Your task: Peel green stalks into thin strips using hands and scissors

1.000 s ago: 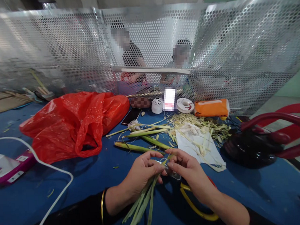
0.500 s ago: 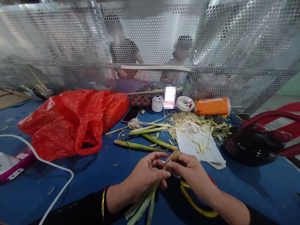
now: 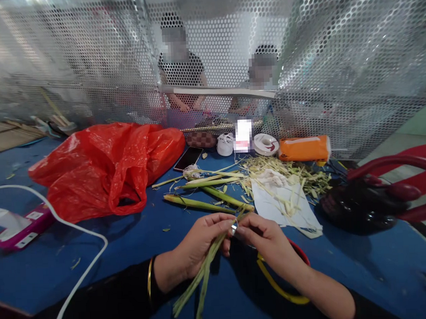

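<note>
Long pale-green plant strips [image 3: 204,272] hang down from my left hand [image 3: 202,242], whose thumb and fingers pinch them near their upper end. Close against it is my right hand [image 3: 264,237], its thumb and fingertips pressed together at that same end. A small shiny metal piece [image 3: 233,228] shows at the right fingertips; its kind cannot be made out. Below the right hand and partly hidden by it lies a dark thing with a red rim [image 3: 299,251] and a yellow handle [image 3: 278,286]. Green stalks [image 3: 197,202] lie just beyond my hands.
A red plastic bag [image 3: 100,169] spreads at left, near a white cable [image 3: 92,230] and a purple power strip [image 3: 25,231]. White paper [image 3: 271,201] and plant shavings [image 3: 312,174] lie ahead. A dark kettle [image 3: 359,207] stands at right. Behind a perforated metal screen [image 3: 215,51] sit two people.
The strips now hang bunched closer together from my left hand. My fingers have shifted at their upper end, and the shiny metal piece shows more clearly. The view has moved slightly.
</note>
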{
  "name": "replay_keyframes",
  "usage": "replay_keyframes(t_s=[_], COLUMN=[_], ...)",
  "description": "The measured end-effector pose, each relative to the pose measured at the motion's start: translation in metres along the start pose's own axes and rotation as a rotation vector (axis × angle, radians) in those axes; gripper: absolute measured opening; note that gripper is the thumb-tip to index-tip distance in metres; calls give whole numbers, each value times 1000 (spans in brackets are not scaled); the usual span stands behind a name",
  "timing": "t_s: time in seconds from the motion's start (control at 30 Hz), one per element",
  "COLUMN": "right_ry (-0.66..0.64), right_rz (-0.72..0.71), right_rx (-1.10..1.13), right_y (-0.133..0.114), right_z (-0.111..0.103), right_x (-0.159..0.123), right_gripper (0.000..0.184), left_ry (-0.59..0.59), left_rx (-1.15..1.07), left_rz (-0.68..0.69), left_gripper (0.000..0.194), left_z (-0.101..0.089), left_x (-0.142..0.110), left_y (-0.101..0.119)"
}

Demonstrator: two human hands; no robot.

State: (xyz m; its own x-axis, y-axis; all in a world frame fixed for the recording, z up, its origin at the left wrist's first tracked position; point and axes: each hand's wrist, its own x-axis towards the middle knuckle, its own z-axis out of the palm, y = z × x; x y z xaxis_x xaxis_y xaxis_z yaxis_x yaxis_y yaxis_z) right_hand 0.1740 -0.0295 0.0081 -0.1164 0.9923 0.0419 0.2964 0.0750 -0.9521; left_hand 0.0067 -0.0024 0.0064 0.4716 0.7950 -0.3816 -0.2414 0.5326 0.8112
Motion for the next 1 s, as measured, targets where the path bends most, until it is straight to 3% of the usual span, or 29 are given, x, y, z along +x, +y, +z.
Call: replay_keyframes(t_s=[0.23, 0.43, 0.6, 0.8, 1.0], right_ry=[-47, -48, -27, 18, 12], right_rz=[-69, -102, -94, -45, -118], right_rx=[-121, -188, -196, -230, -550], right_y=[2, 3, 4, 9, 3], right_z=[0, -3, -5, -8, -29], right_x=[-3, -3, -3, 3, 6], right_gripper=[22, 23, 22, 23, 17], left_ry=[87, 66, 100, 28, 116], left_rx=[166, 175, 24, -162, -218], left_rz=[87, 32, 61, -1, -36], left_gripper=[26, 27, 21, 13, 10], left_z=[-2, 0, -1, -5, -8], left_x=[0, -1, 0, 0, 0], left_y=[3, 6, 8, 11, 19])
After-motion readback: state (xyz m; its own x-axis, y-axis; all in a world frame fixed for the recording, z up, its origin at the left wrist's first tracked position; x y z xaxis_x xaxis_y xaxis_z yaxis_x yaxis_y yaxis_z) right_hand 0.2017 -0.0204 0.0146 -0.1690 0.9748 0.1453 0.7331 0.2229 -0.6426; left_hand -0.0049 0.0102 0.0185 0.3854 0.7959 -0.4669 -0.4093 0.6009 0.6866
